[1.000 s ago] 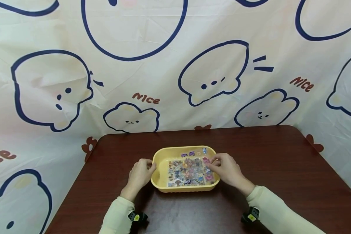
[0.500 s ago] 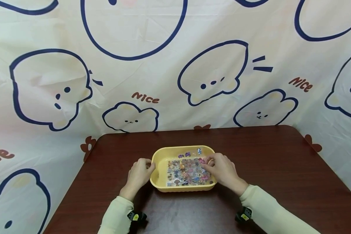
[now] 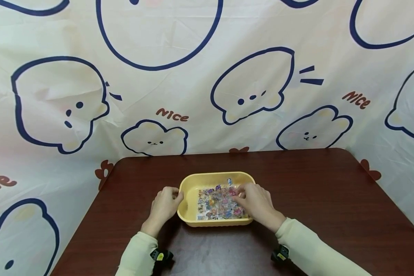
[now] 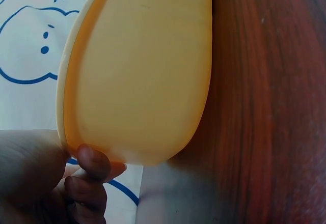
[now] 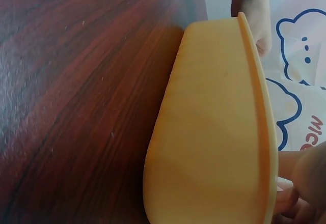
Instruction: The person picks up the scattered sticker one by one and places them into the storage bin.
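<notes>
A shallow yellow tray stands on the table, its outer wall filling much of both wrist views. My left hand grips the tray's left rim, thumb and fingers either side of the edge. Inside lies a layer of small colourful cartoon-figure stickers on clear film. At the tray's right side, my right hand pinches the edge of a clear sticker sheet, whose figures overlap those below. In the right wrist view the tray wall hides most of the right fingers.
The dark brown wooden table extends around the tray on all sides. Behind it hangs a pale cloth with blue cartoon outlines. Each wrist wears a black strap with a camera.
My right hand has moved left over the tray, and the clear sheet with its purple and blue figures has shifted left and down with it. The left hand has stayed on the rim.
</notes>
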The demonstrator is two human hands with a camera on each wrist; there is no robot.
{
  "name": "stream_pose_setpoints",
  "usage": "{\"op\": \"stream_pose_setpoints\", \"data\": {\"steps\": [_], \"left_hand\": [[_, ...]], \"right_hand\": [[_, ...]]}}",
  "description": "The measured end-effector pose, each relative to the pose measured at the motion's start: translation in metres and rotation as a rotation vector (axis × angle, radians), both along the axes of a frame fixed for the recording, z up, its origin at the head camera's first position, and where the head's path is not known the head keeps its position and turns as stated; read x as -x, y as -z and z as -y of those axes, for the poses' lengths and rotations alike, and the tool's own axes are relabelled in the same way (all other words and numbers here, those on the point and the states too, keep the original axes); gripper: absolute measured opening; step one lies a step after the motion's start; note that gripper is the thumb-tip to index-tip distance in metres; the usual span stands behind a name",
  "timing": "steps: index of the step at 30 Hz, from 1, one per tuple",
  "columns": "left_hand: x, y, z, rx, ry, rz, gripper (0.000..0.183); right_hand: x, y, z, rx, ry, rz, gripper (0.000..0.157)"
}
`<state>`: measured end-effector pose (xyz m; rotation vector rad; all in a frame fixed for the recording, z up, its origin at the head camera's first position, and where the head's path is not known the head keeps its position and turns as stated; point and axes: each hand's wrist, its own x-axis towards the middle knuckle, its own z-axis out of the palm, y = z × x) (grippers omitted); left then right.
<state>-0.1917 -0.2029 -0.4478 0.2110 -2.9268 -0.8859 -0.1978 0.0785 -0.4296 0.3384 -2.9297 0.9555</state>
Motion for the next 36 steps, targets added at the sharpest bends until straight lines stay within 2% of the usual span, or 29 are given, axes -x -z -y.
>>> {"op": "stream_pose_setpoints", "data": {"steps": [6, 10, 15, 21, 28, 32, 36], "left_hand": [[0.000, 0.000, 0.000, 0.000, -0.004, 0.000, 0.033], [0.000, 0.000, 0.000, 0.001, -0.005, 0.000, 0.033], [0.000, 0.000, 0.001, 0.007, -0.007, 0.008, 0.033], [0.000, 0.000, 0.001, 0.009, -0.005, 0.001, 0.032], [0.001, 0.000, 0.001, 0.013, -0.004, 0.002, 0.032], [0.001, -0.001, 0.000, 0.010, -0.010, 0.010, 0.033], [0.000, -0.001, 0.000, -0.002, -0.011, 0.029, 0.034]], "right_hand": [[0.002, 0.002, 0.002, -0.070, 0.002, -0.017, 0.019], [0.003, 0.003, 0.003, -0.123, -0.007, -0.031, 0.016], [0.005, 0.002, 0.004, -0.170, -0.011, -0.032, 0.036], [0.007, 0.002, 0.004, -0.179, -0.022, -0.024, 0.037], [0.007, -0.001, -0.001, -0.243, -0.024, -0.060, 0.055], [0.006, -0.005, -0.003, -0.203, -0.024, -0.025, 0.052], [0.006, -0.006, -0.006, -0.138, -0.016, 0.011, 0.038]]}}
